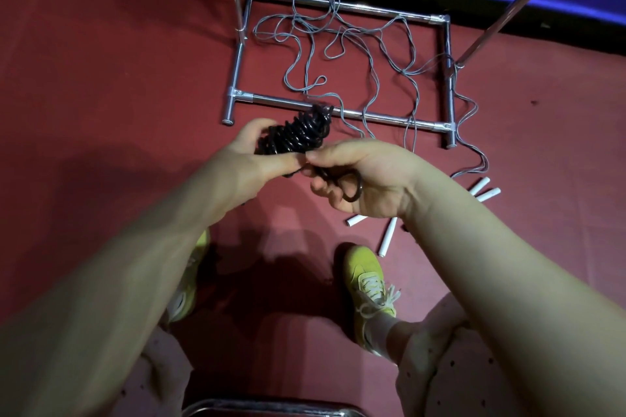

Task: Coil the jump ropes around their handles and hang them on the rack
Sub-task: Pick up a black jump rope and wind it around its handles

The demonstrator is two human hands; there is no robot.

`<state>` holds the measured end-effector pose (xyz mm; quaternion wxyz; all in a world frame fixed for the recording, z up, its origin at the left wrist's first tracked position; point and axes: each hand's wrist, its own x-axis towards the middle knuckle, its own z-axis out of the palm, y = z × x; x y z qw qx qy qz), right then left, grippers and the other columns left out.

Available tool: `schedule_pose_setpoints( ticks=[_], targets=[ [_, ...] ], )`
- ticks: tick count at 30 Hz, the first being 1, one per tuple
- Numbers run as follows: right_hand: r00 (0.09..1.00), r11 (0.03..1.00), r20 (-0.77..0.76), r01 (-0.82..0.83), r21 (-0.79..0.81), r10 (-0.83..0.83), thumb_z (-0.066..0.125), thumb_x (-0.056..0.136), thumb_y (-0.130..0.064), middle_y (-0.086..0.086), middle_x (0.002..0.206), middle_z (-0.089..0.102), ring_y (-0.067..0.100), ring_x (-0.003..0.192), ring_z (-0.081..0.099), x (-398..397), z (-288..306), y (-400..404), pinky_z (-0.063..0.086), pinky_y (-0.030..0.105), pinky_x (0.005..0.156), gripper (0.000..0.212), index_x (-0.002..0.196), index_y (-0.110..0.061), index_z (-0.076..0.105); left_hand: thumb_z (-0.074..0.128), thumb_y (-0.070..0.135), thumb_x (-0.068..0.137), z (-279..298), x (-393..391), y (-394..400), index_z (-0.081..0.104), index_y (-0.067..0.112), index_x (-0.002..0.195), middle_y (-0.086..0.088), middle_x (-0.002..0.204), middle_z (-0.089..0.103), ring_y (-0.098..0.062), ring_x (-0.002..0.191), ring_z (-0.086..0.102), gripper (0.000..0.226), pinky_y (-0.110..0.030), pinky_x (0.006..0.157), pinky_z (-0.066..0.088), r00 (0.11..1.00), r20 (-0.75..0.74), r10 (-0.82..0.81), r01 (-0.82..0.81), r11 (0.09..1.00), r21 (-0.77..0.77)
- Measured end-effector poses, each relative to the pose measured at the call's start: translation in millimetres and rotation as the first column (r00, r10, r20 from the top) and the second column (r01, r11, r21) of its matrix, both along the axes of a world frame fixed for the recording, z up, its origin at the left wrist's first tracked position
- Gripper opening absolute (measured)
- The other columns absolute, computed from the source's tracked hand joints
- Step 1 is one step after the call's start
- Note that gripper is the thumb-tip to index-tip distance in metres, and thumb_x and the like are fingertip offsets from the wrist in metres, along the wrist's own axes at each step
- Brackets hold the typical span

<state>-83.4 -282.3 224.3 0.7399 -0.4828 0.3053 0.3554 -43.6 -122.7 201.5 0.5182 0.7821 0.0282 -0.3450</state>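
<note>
From the head view I see my left hand (252, 159) wrapped around a bundle of black jump rope (298, 132), its fingers curled round the lower end of the coils while the upper end sticks up toward the rack's base; my right hand (359, 176) meets it just beside the thumb, thumb and forefinger pinching a strand, and a black loop (352, 188) of the same rope hangs across the right palm under loosely curled fingers; whether handles sit inside the coils I cannot tell. Beyond the hands the metal rack (342, 115) stands on the red floor (101, 61), its rectangular base frame lying flat with two uprights rising out of view; grey ropes (338, 37) lie loose and tangled over and inside that frame, trailing down its right side to white handles (484, 191); two more white handles (388, 235) lie near my right wrist. Yellow shoes (367, 281) rest on the floor below.
</note>
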Motion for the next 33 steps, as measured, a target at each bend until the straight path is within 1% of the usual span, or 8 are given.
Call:
schedule_pose_setpoints(
  ticks=[4, 8, 11, 17, 21, 24, 28, 33],
  targets=[
    [0.999, 0.998, 0.015, -0.034, -0.054, 0.035, 0.044, 0.089, 0.001, 0.004, 0.090, 0.064, 0.007, 0.054, 0.065, 0.5, 6.5, -3.9, 0.045, 0.016, 0.037, 0.021, 0.104, -0.006, 0.057, 0.069, 0.028, 0.082, -4.5, 4.2, 5.7, 0.055, 0.037, 0.098, 0.014, 0.082, 0.058, -0.002, 0.073, 0.052, 0.023, -0.025, 0.067, 0.039, 0.997, 0.071, 0.011, -0.010, 1.000, -0.011],
    [0.989, 0.952, 0.084, -0.092, -0.291, 0.121, 0.050, 0.093, -0.003, 0.004, 0.076, 0.069, 0.006, 0.046, 0.058, -1.4, 6.1, -9.0, 0.042, 0.015, 0.036, 0.012, 0.089, -0.012, 0.057, 0.074, 0.037, 0.072, -5.1, 8.9, 11.9, 0.056, 0.038, 0.088, 0.014, 0.081, 0.060, -0.003, 0.071, 0.053, 0.023, -0.026, 0.064, 0.040, 0.990, 0.098, 0.101, -0.099, 0.995, -0.027],
    [0.961, 0.890, 0.264, 0.050, -0.453, 0.081, 0.052, 0.095, -0.015, -0.002, 0.062, 0.064, 0.006, 0.043, 0.049, -0.2, 3.8, -14.0, 0.036, 0.016, 0.041, 0.015, 0.081, -0.016, 0.056, 0.070, 0.031, 0.081, -3.4, 9.8, 13.4, 0.057, 0.034, 0.086, 0.011, 0.081, 0.062, -0.007, 0.067, 0.053, 0.014, -0.024, 0.063, 0.043, 0.988, 0.093, 0.120, -0.118, 0.993, -0.030],
    [0.636, 0.747, 0.710, 0.306, -0.590, 0.301, 0.056, 0.085, -0.030, -0.005, 0.066, 0.046, 0.007, 0.065, 0.043, -1.0, 6.3, -5.0, 0.035, 0.024, 0.065, 0.028, 0.065, -0.011, 0.049, 0.075, 0.041, 0.069, 0.1, 0.8, 7.1, 0.054, 0.030, 0.089, 0.006, 0.080, 0.067, -0.015, 0.063, 0.058, 0.031, -0.037, 0.073, 0.055, 1.000, -0.011, 0.007, -0.007, 0.999, -0.035],
    [0.649, 0.946, 0.761, 0.237, -0.222, 0.016, 0.049, 0.086, -0.024, 0.002, 0.088, 0.062, 0.017, 0.083, 0.056, -1.2, 7.4, 9.3, 0.041, 0.035, 0.079, 0.024, 0.077, -0.005, 0.062, 0.067, 0.029, 0.084, 1.0, -2.5, 5.1, 0.050, 0.033, 0.090, 0.007, 0.078, 0.066, -0.014, 0.059, 0.064, 0.018, -0.032, 0.065, 0.052, 0.999, -0.037, -0.031, 0.029, 0.997, -0.073],
    [0.690, 0.966, 0.697, 0.258, 0.014, -0.194, 0.044, 0.083, -0.020, 0.004, 0.091, 0.066, 0.018, 0.080, 0.063, 2.6, 6.0, 12.2, 0.047, 0.030, 0.075, 0.017, 0.077, -0.011, 0.058, 0.068, 0.020, 0.084, 1.2, -4.6, 4.8, 0.049, 0.026, 0.092, 0.004, 0.079, 0.065, -0.008, 0.060, 0.064, 0.021, -0.017, 0.047, 0.045, 1.000, -0.013, -0.013, 0.011, 0.992, -0.129],
    [0.718, 0.956, 0.674, 0.286, -0.059, -0.173, 0.045, 0.082, -0.021, 0.003, 0.091, 0.064, 0.015, 0.080, 0.062, 7.5, -1.8, 13.3, 0.045, 0.026, 0.073, 0.013, 0.082, -0.013, 0.054, 0.063, 0.020, 0.088, 0.1, -6.3, -2.5, 0.049, 0.015, 0.102, 0.002, 0.077, 0.061, -0.006, 0.056, 0.059, 0.020, -0.011, 0.044, 0.040, 1.000, -0.010, -0.004, 0.003, 0.992, -0.129],
    [0.658, 0.908, 0.715, 0.412, -0.079, -0.236, 0.045, 0.094, -0.012, 0.007, 0.087, 0.065, 0.015, 0.075, 0.063, 8.7, -6.7, 14.0, 0.046, 0.027, 0.069, 0.006, 0.089, -0.012, 0.047, 0.034, 0.023, 0.098, 8.7, -6.6, -5.3, 0.051, 0.008, 0.116, -0.007, 0.095, 0.060, -0.021, 0.069, 0.060, 0.029, -0.027, 0.060, 0.047, 0.938, -0.346, 0.021, -0.122, 0.953, -0.276]
  ],
)
